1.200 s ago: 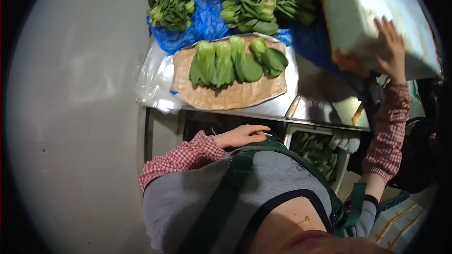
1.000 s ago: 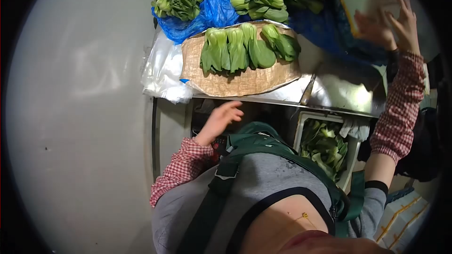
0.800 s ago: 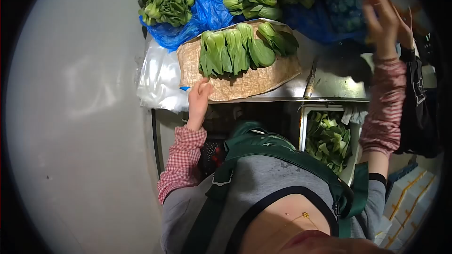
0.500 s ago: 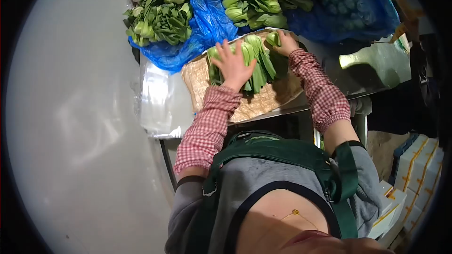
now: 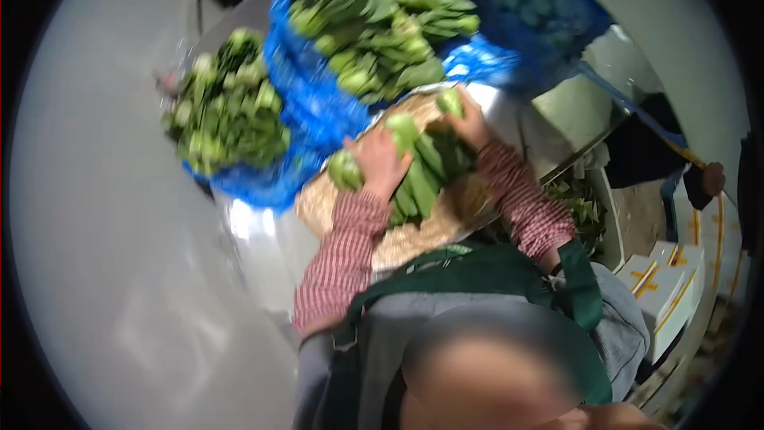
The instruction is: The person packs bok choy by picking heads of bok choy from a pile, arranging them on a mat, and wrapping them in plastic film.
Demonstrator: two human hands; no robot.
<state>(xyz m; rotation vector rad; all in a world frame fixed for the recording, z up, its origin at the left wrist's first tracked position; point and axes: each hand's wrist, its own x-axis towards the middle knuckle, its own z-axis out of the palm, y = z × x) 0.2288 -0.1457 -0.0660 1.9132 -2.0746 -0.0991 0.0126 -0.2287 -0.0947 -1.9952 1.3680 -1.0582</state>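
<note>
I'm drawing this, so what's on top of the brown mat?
Leafy green vegetables lie on the brown mat, partly hidden by the left hand and the right hand. I can't see the mat's surface underneath them.

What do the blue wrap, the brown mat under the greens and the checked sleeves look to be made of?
Blue wrap: probably thin plastic film, glossy, judging by its crinkles and bright highlights.
Brown mat: perhaps paper or woven sheet; its creased tan surface suggests either, and blur leaves it open.
Checked sleeves: likely woven cloth, matte, bunching in soft folds.
</note>
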